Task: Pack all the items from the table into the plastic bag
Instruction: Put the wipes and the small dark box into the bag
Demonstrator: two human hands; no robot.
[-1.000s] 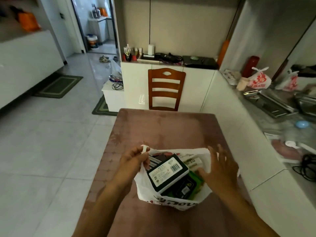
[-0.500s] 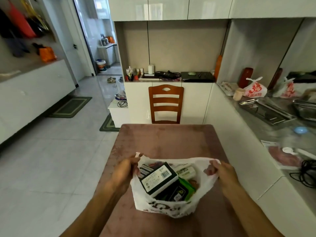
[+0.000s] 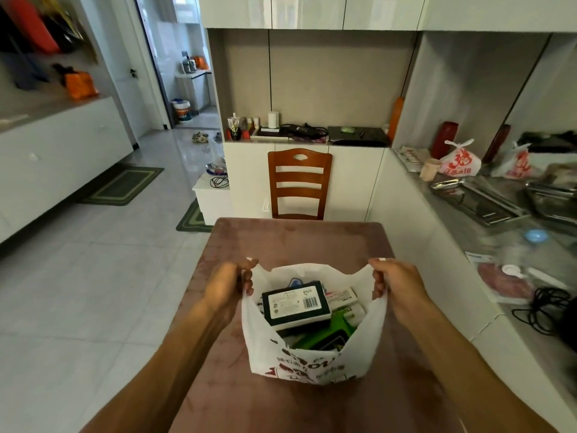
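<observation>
Hands, left (image 3: 229, 284) and right (image 3: 396, 284), pinch crinkly plastic bag (image 3: 312, 367) handles; boxes inside.

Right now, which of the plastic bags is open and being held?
The white bag on the table, with the left hand and right hand gripping its handles. The two red-printed bags on the counter sit tied.

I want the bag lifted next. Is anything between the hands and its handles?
Nothing visible. The left hand and right hand each grip a handle of the bag, which sits on the table with the items inside.
</observation>
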